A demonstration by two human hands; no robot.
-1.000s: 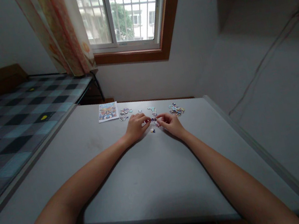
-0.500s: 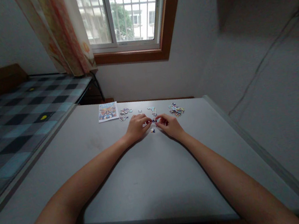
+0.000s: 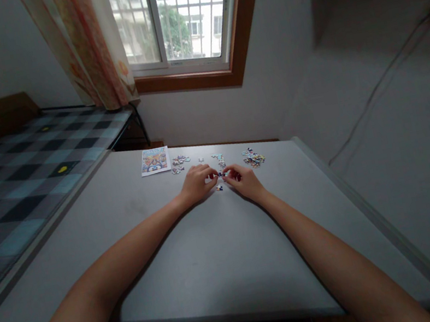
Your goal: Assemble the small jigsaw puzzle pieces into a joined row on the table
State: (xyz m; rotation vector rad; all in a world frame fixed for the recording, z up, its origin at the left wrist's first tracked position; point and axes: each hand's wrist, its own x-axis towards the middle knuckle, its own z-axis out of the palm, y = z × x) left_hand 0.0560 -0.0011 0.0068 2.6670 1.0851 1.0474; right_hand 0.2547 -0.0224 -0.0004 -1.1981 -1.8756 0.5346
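Note:
Between my two hands are small dark jigsaw puzzle pieces (image 3: 221,174), pinched from both sides. My left hand (image 3: 199,182) is closed with thumb and forefinger on their left edge. From the other side, my right hand (image 3: 242,180) grips the right edge in the same way. Just below the fingertips lies a small white, orange and dark blue puzzle piece (image 3: 219,188) on the table. Beyond the hands runs a narrow strip of joined puzzle pieces (image 3: 220,159), its near end partly hidden by the fingers.
A pile of loose puzzle pieces (image 3: 254,157) lies right of my hands. Smaller groups of pieces (image 3: 178,161) sit at the left, beside a printed picture sheet (image 3: 154,161). The white table (image 3: 200,263) meets a checked bed (image 3: 69,136) on its left.
Both hands keep their pinch on the dark pieces, with only a very slight shift of the fingers. Everything else stays where it was.

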